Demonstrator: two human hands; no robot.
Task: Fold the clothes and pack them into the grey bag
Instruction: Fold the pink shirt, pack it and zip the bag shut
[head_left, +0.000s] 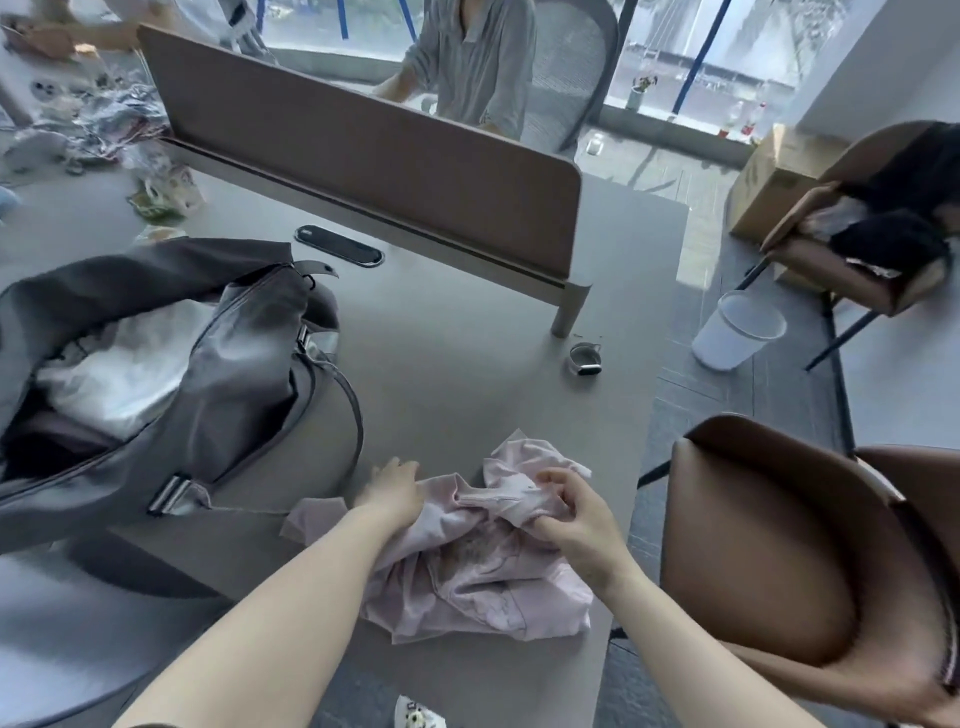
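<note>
Garment (483, 571), pink, crumpled, unfolded, on counter (467, 353) at 6 o'clock. Right hand (576, 525): grip pinches a fold. Left hand (392, 491): on the cloth's edge, fingers hidden, grip cannot be told. Bag (218, 364), grey, open, at 9 o'clock, white items already inside; its depth is dark. Judged partway: folding and packing of this piece remain. Watch (584, 358) at 1 o'clock.

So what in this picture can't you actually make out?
All in the head view:
- Grey bag: its left end runs off the frame edge, and below the white clothes the inside is dark.
- Pink garment: crumpled, so its type is unclear; both hands cover parts of it.
- Left hand: fingertips blurred, grip uncertain.
- Right hand: fingertips buried in a fold.
- Small item at the bottom edge: cut off.
</note>
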